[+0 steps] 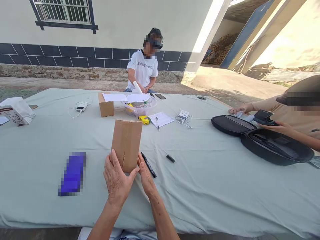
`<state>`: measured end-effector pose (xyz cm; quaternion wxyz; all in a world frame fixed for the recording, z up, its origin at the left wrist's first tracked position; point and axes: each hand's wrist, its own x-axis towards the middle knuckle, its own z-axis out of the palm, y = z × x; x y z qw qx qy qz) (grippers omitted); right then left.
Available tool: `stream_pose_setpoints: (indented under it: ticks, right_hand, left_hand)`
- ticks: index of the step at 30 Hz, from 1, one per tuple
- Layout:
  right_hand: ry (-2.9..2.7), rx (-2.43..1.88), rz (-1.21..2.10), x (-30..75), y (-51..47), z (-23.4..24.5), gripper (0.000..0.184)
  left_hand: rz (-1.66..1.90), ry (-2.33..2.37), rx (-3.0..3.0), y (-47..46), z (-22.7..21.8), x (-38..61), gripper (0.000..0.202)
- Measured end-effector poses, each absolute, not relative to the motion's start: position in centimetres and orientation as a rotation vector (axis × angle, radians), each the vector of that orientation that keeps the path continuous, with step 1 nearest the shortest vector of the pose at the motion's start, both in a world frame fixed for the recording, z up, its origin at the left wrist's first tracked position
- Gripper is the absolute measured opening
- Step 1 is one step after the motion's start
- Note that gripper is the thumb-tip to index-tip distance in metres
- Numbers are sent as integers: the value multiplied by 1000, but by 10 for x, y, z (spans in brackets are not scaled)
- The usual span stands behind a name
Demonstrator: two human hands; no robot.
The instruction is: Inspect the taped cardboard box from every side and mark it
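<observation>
A brown cardboard box (127, 141) stands tilted between my two hands over the cloth, its taped seam facing me. My left hand (117, 180) presses against its near left side, fingers along the face and edge. On the lower right edge, my right hand (145, 176) grips the box with the fingers partly hidden behind it. An uncapped black marker (149, 165) lies just right of the box, and its black cap (170, 158) sits farther right. To the left, a blurred purple object (72, 174) rests on the cloth.
A small carton (106, 106), a plastic basket (142, 109), a yellow tape measure (144, 120), a paper sheet (162, 119) and white devices with cables (183, 115) stand farther back. One person sits opposite; another at right holds a dark device over an open black case (277, 146). A white box (17, 111) is far left.
</observation>
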<state>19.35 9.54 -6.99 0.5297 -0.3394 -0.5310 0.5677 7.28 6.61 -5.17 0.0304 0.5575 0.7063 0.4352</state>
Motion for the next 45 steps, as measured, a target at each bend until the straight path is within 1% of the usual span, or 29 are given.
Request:
stream_pose_setpoints:
  ticks: [2,4,7,10,14,18,21,24,26,28,32,33,36,38,41,43,45]
  right_hand:
    - [-1272,-829,1393,196,95,-68,70]
    - [-1296,-858,1404,199,95,-69,73]
    - [-1321,-918,1408,204,97,-74,78]
    - [-1281,-1092,1400,211,101,-83,81]
    - [-1149,-1312,1303,225,108,-94,82]
    - [-1123,-1378,1180,240,112,-94,79]
    - [-1134,-1406,1077,248,113,-91,79]
    - [-1147,-1424,995,252,114,-90,83]
    - [-1146,-1426,960,252,114,-88,89]
    - [-1150,-1408,899,251,112,-82,93]
    - [-1307,-1329,647,241,98,-57,92]
    - [-1382,-1300,587,237,94,-49,95]
    - [-1590,-1210,421,221,82,-26,113]
    - [-1655,-1174,341,214,77,-12,117]
    - [-1579,-1163,208,213,73,7,113]
    - [-1465,-1164,175,217,70,17,104]
    - [-1353,-1172,211,224,69,23,91]
  left_hand:
    - [1365,2151,1707,67,-52,73,122]
    - [1430,2118,1668,68,-51,73,124]
    - [1470,2089,1632,71,-49,73,118]
    - [1433,2088,1634,71,-48,71,112]
    - [1394,2041,1609,71,-47,62,114]
    - [1528,1903,1427,71,-40,52,115]
    - [1593,1631,1164,72,-35,45,107]
    - [1520,1303,892,72,-37,41,91]
    - [1472,1226,821,72,-41,40,88]
    - [1476,1242,834,72,-46,40,89]
    - [1490,1248,994,71,-50,40,95]
    - [1487,1241,1040,71,-50,40,97]
    - [1474,1221,1150,68,-51,37,103]
    - [1440,1219,1242,66,-53,33,106]
    - [1380,1221,1423,65,-58,22,108]
    - [1351,1203,1509,66,-62,12,109]
    - [1327,1167,1533,68,-64,3,110]
